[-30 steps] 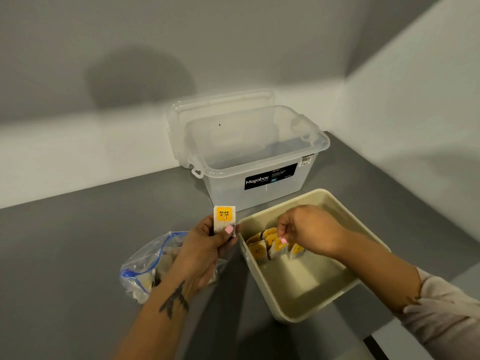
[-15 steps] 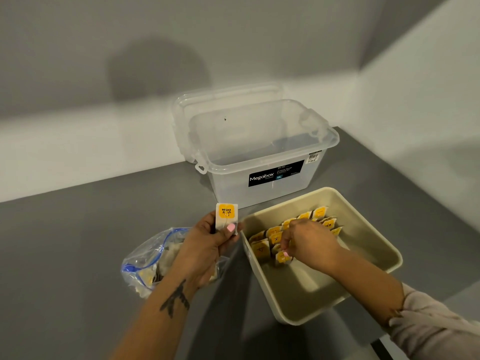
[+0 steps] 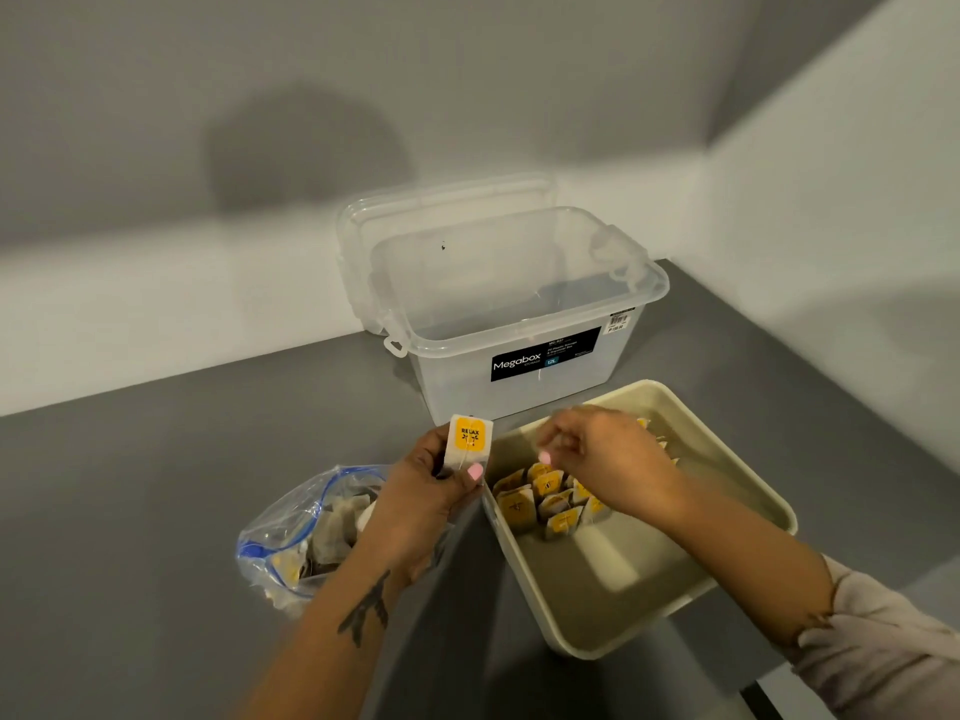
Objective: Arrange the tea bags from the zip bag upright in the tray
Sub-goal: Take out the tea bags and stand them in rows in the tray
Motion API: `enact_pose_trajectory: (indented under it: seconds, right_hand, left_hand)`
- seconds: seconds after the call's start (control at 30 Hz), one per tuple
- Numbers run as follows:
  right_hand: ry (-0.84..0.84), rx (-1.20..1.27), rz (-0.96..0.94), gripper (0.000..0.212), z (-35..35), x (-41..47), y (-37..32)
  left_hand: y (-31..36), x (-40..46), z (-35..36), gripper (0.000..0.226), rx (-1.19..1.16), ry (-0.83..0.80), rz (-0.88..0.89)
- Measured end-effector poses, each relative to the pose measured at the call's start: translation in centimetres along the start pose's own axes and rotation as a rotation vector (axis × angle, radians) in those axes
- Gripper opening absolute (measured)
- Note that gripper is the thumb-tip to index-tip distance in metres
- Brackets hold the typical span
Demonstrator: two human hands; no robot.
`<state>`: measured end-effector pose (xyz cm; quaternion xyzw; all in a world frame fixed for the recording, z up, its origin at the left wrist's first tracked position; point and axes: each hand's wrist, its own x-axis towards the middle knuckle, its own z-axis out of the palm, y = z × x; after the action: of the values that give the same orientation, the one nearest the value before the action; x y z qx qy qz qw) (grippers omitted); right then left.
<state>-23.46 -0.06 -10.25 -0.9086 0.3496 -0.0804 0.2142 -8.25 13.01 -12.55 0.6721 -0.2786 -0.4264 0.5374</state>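
Observation:
A cream tray (image 3: 618,579) sits at centre right on the grey table. Several tea bags (image 3: 545,506) with yellow tags stand upright in rows at its near-left end, and more run along its far wall behind my right hand. My left hand (image 3: 421,501) pinches a single tea bag with a yellow "RELAX" tag (image 3: 467,441) upright, just left of the tray's corner. My right hand (image 3: 608,454) hovers over the standing bags, blurred, fingers loosely curled with nothing seen in them. The clear zip bag (image 3: 306,532) with a blue seal lies left, holding several more tea bags.
A clear, open "Megabox" storage box (image 3: 519,314) stands just behind the tray, its lid (image 3: 441,205) propped against the wall behind it. White walls meet in a corner at the back right. The table edge runs along the lower right.
My right hand has lifted off the standing tea bags and moved up and left toward my left hand. The left hand still holds its tea bag in the same spot.

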Motion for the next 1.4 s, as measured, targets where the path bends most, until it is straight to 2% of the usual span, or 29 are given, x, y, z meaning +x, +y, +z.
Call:
enact_pose_trajectory:
  seconds: [0.07, 0.17, 0.3, 0.5, 0.67, 0.9, 1.4]
  right_hand:
    - [0.031, 0.17, -0.01, 0.021, -0.5, 0.6, -1.3]
    - [-0.041, 0.311, -0.021, 0.026, -0.9, 1.2, -2.8]
    - [-0.055, 0.356, -0.042, 0.01, -1.4, 1.4, -3.2]
    - [-0.099, 0.075, -0.094, 0.008, -2.5, -0.1, -2.6]
    - [-0.135, -0.197, -0.124, 0.02, -1.6, -1.1, -1.5]
    - [-0.142, -0.304, -0.223, 0.017, 1.8, -1.4, -0.7]
    - [-0.196, -0.467, -0.173, 0.017, 4.6, -0.7, -1.2]
  left_hand:
    - [0.1, -0.1, 0.2, 0.043, 0.134, -0.01, 0.093]
    - [0.3, -0.3, 0.7, 0.046, 0.228, -0.042, 0.216]
    - [0.4, -0.2, 1.0, 0.051, 0.369, -0.038, 0.26]
    - [-0.1, -0.3, 1.1, 0.052, 0.418, -0.058, 0.215]
    - [-0.6, -0.5, 0.8, 0.044, 0.452, -0.04, 0.239]
    - [-0.6, -1.1, 0.6, 0.042, 0.447, -0.007, 0.246]
    - [-0.4, -1.8, -0.3, 0.037, 0.416, 0.024, 0.223]
